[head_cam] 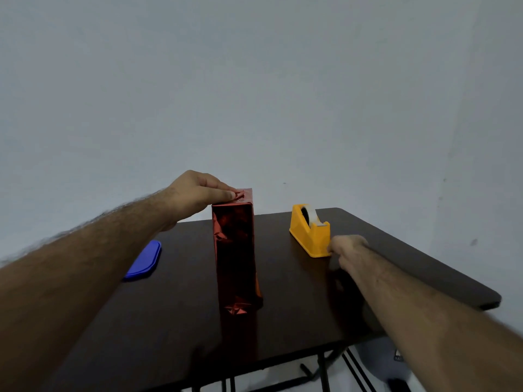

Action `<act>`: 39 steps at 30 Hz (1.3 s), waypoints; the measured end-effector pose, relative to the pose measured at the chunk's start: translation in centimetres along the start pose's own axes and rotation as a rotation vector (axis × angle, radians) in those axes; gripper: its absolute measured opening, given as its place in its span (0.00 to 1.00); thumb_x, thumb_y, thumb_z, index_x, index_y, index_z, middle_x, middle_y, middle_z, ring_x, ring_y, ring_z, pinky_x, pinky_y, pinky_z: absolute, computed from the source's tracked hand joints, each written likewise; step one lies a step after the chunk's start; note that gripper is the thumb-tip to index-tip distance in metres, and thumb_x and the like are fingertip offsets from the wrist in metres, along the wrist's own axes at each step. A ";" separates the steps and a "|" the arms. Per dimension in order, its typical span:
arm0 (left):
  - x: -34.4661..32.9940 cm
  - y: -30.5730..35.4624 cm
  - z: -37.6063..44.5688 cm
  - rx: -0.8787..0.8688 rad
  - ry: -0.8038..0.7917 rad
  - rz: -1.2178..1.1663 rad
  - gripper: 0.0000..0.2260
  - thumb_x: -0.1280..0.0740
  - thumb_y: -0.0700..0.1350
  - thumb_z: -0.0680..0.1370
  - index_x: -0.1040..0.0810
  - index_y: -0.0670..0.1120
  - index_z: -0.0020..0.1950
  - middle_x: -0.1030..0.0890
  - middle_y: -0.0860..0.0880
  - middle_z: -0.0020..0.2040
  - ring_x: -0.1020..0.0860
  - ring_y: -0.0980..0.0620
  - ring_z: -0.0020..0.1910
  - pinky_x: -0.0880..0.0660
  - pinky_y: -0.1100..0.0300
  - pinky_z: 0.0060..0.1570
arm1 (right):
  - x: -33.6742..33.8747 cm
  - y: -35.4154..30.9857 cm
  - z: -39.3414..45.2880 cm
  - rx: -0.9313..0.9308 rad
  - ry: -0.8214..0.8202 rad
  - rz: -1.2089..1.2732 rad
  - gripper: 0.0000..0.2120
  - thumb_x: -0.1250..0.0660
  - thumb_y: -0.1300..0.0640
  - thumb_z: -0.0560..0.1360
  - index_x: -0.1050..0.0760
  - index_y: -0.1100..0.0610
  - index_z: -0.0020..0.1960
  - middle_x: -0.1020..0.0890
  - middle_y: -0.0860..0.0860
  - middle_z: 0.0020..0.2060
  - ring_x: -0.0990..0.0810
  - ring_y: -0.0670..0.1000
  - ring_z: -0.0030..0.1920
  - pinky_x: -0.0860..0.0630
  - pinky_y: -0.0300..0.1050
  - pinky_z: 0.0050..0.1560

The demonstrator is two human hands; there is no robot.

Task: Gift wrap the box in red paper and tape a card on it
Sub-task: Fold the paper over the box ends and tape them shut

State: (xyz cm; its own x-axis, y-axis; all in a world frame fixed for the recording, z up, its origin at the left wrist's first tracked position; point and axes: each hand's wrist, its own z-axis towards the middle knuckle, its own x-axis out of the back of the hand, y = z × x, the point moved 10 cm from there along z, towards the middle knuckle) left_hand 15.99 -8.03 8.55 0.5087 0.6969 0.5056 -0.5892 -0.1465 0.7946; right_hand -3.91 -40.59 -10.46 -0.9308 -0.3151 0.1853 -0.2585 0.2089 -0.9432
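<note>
The box [236, 250], wrapped in shiny red paper, stands upright on its end in the middle of the dark table [175, 321]. My left hand [198, 192] rests on its top, fingertips pressing down the folded paper flaps there. A yellow tape dispenser [310, 232] with a roll of clear tape sits to the right of the box. My right hand [349, 251] is blurred, with its fingers curled against the dispenser's near end. Whether it grips the dispenser or any tape is hidden. No card is in view.
A flat blue plastic lid [144, 260] lies on the table left of the box. The table's right edge [458, 281] runs close behind my right forearm. A plain wall stands behind the table, whose folding legs [322, 369] show below.
</note>
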 end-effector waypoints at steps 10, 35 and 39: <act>0.0 0.1 -0.7 0.025 0.038 -0.015 0.05 0.21 0.48 0.77 0.10 0.48 0.50 0.11 0.53 0.50 0.16 0.51 0.56 0.22 0.56 0.52 | -2.7 -12.7 -11.1 0.561 -0.388 0.280 0.08 0.23 0.56 0.78 0.15 0.57 0.55 0.14 0.48 0.52 0.19 0.47 0.54 0.24 0.44 0.52; -0.3 1.6 -2.0 0.083 0.095 0.186 0.13 0.27 0.65 0.59 0.12 0.67 0.41 0.13 0.63 0.47 0.18 0.53 0.58 0.24 0.41 0.67 | -7.7 -17.0 -21.5 0.485 -0.391 -0.122 0.04 0.26 0.70 0.74 0.16 0.65 0.49 0.13 0.52 0.37 0.31 0.41 0.14 0.37 0.42 0.33; -0.2 1.4 -2.2 0.095 0.089 0.189 0.16 0.28 0.68 0.58 0.12 0.67 0.42 0.13 0.63 0.47 0.18 0.53 0.58 0.25 0.41 0.67 | -8.7 -17.1 -21.2 0.493 -0.359 -0.212 0.05 0.27 0.71 0.71 0.16 0.63 0.42 0.13 0.51 0.32 0.16 0.44 0.27 0.26 0.45 0.47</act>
State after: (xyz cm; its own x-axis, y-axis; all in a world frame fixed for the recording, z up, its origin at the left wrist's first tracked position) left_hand 13.68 -6.80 8.79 0.3347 0.7094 0.6203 -0.6048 -0.3431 0.7187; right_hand 3.16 -21.77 9.92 -0.7061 -0.6107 0.3584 -0.1985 -0.3152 -0.9280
